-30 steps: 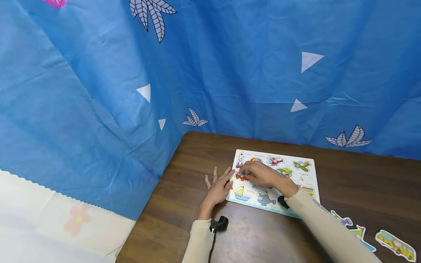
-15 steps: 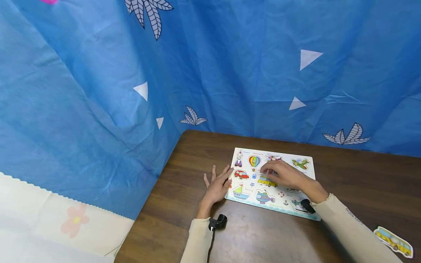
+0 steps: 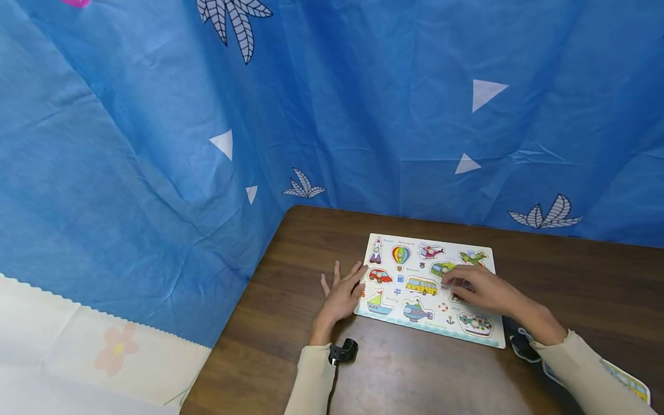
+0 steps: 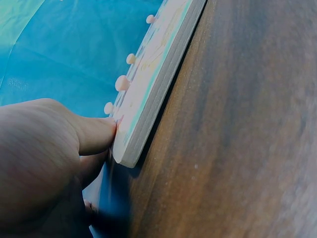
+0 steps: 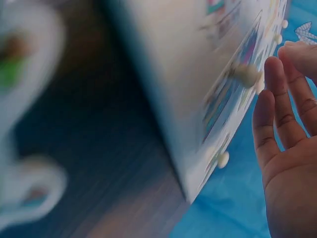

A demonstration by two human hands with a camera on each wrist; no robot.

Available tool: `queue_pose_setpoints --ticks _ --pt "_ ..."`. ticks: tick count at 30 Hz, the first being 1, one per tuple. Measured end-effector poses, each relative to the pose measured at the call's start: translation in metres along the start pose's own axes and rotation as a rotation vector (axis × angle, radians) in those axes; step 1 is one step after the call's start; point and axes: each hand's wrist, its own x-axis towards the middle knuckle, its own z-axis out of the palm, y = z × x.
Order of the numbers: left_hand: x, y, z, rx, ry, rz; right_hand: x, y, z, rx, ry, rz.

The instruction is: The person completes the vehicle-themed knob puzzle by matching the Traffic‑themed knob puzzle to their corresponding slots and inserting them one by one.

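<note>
A white peg puzzle board (image 3: 386,314) with vehicle pictures lies on the brown table. My left hand (image 3: 341,295) rests at its left edge, fingers spread; in the left wrist view the thumb (image 4: 99,134) touches the board's corner. Over the board's right part hovers my right hand (image 3: 482,288), fingers loosely bent, beside the green truck piece (image 3: 440,269) and partly covering the train picture. In the right wrist view its fingers (image 5: 280,104) are fairly straight, near a wooden knob (image 5: 245,74), and nothing shows between them. A red car (image 3: 380,276) and yellow bus (image 3: 421,286) sit in the board.
Loose puzzle pieces lie right of the board, among them a yellow bus piece (image 3: 634,383), partly hidden under my right forearm. A blue curtain (image 3: 363,115) hangs behind the table (image 3: 311,248) and along its left side.
My right hand has moved right across the board, from the red car past the yellow bus to the train area, uncovering the car, balloon and bus. My left hand has stayed at the edge.
</note>
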Motion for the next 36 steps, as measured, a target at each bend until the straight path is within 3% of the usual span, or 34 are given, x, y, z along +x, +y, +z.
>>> queue_pose_setpoints --ticks 10,20,29,36 --pt "0.000 -0.001 0.000 0.005 -0.006 -0.008 -0.050 -0.001 -0.019 -0.010 0.028 0.014" --pt "-0.001 -0.002 0.000 0.003 -0.011 -0.004 -0.095 0.008 -0.035 0.172 -0.067 -0.089" --pt "0.000 -0.001 0.000 0.007 0.008 0.019 -0.118 0.019 -0.039 0.279 -0.176 -0.142" --pt "0.000 0.000 0.000 0.014 -0.001 0.020 -0.128 0.021 -0.033 0.252 -0.165 -0.109"
